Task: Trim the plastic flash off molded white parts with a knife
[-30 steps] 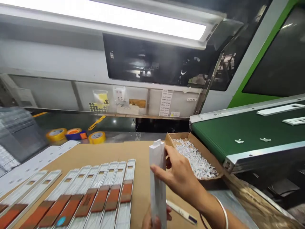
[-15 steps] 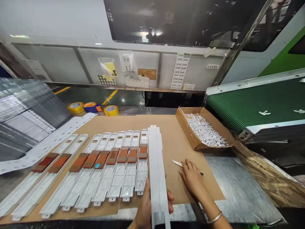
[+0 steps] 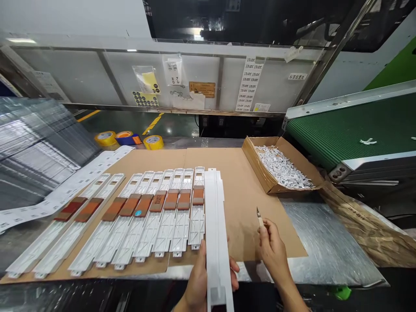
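Note:
My left hand [image 3: 196,277] is closed around the lower part of a long white plastic strip [image 3: 215,225], its thumb on the left edge and fingertips showing on the right. The strip stands tilted up, its smooth side facing me. To its right, my right hand [image 3: 272,247] grips a small craft knife [image 3: 260,218], blade pointing up and away, raised off the cardboard sheet [image 3: 240,186]. On the left, several similar white strips [image 3: 164,234] lie in a row, ribbed side up, each with a reddish-brown block [image 3: 171,199] across its middle.
A cardboard box [image 3: 263,173] of small white plastic pieces stands at back right, beside a green conveyor belt [image 3: 341,130]. Tape rolls [image 3: 153,142] sit at the back left, near a label strip [image 3: 58,197] and a wrapped stack [image 3: 42,147]. Bare metal tabletop [image 3: 325,242] shows at right.
My right hand has picked the craft knife up off the cardboard and turned its blade upward. My left hand still holds the white strip. The camera view has shifted slightly.

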